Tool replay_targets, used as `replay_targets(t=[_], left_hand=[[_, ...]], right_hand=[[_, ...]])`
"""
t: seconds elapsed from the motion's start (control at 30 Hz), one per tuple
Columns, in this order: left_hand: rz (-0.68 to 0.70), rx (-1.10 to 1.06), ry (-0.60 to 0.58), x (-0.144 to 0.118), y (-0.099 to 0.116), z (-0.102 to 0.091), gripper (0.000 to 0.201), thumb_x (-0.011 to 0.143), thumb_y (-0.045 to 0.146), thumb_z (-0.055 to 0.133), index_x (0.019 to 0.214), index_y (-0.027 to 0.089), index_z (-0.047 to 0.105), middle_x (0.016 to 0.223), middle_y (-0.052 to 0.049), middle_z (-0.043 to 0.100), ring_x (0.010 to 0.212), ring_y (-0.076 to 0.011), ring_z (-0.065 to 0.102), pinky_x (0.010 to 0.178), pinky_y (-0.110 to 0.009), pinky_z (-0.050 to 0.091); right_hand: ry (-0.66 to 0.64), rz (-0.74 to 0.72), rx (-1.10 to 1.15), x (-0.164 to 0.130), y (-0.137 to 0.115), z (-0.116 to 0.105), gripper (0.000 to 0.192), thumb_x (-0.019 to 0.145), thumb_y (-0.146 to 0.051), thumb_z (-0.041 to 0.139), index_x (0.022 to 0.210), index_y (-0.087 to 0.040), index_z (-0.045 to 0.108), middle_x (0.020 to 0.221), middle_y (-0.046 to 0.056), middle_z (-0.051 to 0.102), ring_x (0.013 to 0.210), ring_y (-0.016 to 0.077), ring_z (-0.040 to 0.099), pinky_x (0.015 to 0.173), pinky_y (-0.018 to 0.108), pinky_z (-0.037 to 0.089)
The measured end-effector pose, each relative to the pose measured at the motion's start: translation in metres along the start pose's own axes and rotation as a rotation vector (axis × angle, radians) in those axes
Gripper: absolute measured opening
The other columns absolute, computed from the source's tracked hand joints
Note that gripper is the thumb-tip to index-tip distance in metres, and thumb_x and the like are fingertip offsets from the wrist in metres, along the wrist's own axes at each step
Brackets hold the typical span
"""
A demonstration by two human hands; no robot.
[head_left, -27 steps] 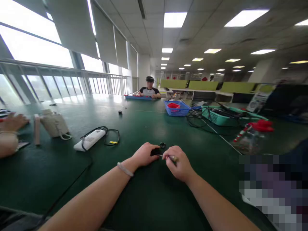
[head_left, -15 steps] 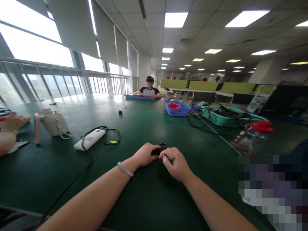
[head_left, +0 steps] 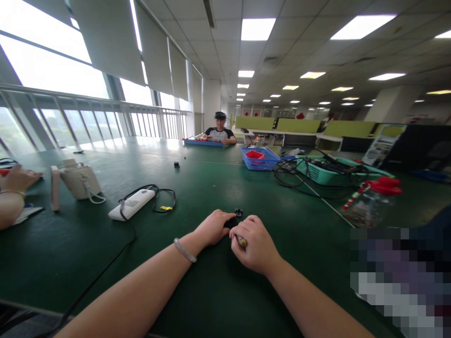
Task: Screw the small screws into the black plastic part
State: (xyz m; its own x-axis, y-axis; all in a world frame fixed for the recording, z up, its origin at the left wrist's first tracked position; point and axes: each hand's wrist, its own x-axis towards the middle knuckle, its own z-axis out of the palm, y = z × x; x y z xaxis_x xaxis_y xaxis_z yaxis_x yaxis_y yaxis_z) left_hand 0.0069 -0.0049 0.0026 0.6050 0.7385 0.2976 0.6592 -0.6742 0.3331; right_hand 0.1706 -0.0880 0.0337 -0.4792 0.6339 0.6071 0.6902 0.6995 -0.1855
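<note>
My left hand (head_left: 213, 227), with a pale bangle on its wrist, is closed on a small black part (head_left: 230, 222) low over the green table. The exact kind of this part cannot be made out. Wrapped in the fingers of my right hand (head_left: 255, 241) is what looks like a small screwdriver (head_left: 241, 241), its yellowish handle end facing me. Its tip is hidden behind my fingers, close to the black part. Just beyond both hands, another small black piece (head_left: 238, 212) lies on the table.
A white power bank-like box (head_left: 132, 205) with a black cable lies left. Farther left are a beige container (head_left: 81, 180) and another person's hand (head_left: 23, 178). Blue (head_left: 260, 162) and green (head_left: 326, 173) baskets, cables and a red-lidded jar (head_left: 373, 204) stand right. A person (head_left: 220, 134) sits opposite.
My right hand has turned, so the screwdriver's handle now points toward me instead of to the right. My left hand stays nearly in place on the black part.
</note>
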Motion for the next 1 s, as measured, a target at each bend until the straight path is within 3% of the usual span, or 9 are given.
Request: replay_targets(t=[0.17, 0.37, 0.47, 0.63, 0.8, 1.0], left_hand=[[0.028, 0.001, -0.005, 0.001, 0.001, 0.001, 0.043, 0.088, 0.027, 0.056, 0.13, 0.02, 0.056, 0.123, -0.009, 0.067, 0.109, -0.0253, 0.061, 0.099, -0.037, 0.044], [0.008, -0.014, -0.016, 0.001, 0.002, 0.0, 0.047, 0.083, 0.03, 0.065, 0.129, 0.019, 0.057, 0.123, -0.009, 0.067, 0.113, -0.0274, 0.06, 0.101, -0.039, 0.043], [-0.033, -0.036, -0.021, 0.001, 0.0, 0.0, 0.052, 0.081, 0.029, 0.068, 0.13, 0.019, 0.057, 0.126, -0.009, 0.065, 0.115, -0.028, 0.057, 0.102, -0.04, 0.043], [-0.042, -0.053, -0.014, -0.001, -0.002, 0.002, 0.05, 0.081, 0.029, 0.067, 0.13, 0.02, 0.056, 0.127, -0.009, 0.064, 0.117, -0.0271, 0.056, 0.105, -0.04, 0.041], [0.003, -0.041, -0.018, -0.003, 0.001, 0.0, 0.043, 0.085, 0.028, 0.062, 0.127, 0.02, 0.057, 0.125, -0.009, 0.064, 0.116, -0.026, 0.056, 0.105, -0.04, 0.041], [0.081, -0.008, -0.022, -0.005, 0.007, -0.003, 0.042, 0.088, 0.022, 0.057, 0.13, 0.021, 0.054, 0.126, -0.009, 0.063, 0.117, -0.0242, 0.054, 0.106, -0.039, 0.04]], right_hand=[[0.023, 0.051, 0.029, 0.002, 0.002, 0.003, 0.015, 0.081, -0.017, 0.051, 0.073, -0.019, 0.063, 0.073, 0.003, 0.067, 0.071, 0.0174, 0.058, 0.085, 0.038, 0.038], [0.062, 0.27, 0.212, 0.001, 0.021, 0.004, 0.022, 0.086, -0.017, 0.047, 0.076, -0.022, 0.066, 0.082, 0.0, 0.071, 0.08, 0.0182, 0.063, 0.081, 0.034, 0.041], [0.06, 0.255, 0.249, -0.001, 0.024, -0.002, 0.021, 0.085, -0.019, 0.049, 0.077, -0.023, 0.067, 0.081, 0.0, 0.071, 0.08, 0.0188, 0.063, 0.081, 0.033, 0.042], [0.172, 0.26, 0.233, -0.002, 0.023, -0.01, 0.022, 0.088, -0.022, 0.046, 0.079, -0.022, 0.066, 0.08, 0.002, 0.07, 0.082, 0.0202, 0.062, 0.08, 0.034, 0.043], [0.065, 0.311, 0.2, 0.0, 0.028, -0.003, 0.02, 0.088, -0.023, 0.047, 0.082, -0.023, 0.067, 0.086, 0.001, 0.071, 0.085, 0.0208, 0.063, 0.085, 0.036, 0.042], [0.082, 0.338, 0.304, 0.002, 0.032, 0.002, 0.023, 0.088, -0.024, 0.047, 0.08, -0.022, 0.068, 0.086, 0.003, 0.071, 0.084, 0.0206, 0.064, 0.082, 0.033, 0.045]])
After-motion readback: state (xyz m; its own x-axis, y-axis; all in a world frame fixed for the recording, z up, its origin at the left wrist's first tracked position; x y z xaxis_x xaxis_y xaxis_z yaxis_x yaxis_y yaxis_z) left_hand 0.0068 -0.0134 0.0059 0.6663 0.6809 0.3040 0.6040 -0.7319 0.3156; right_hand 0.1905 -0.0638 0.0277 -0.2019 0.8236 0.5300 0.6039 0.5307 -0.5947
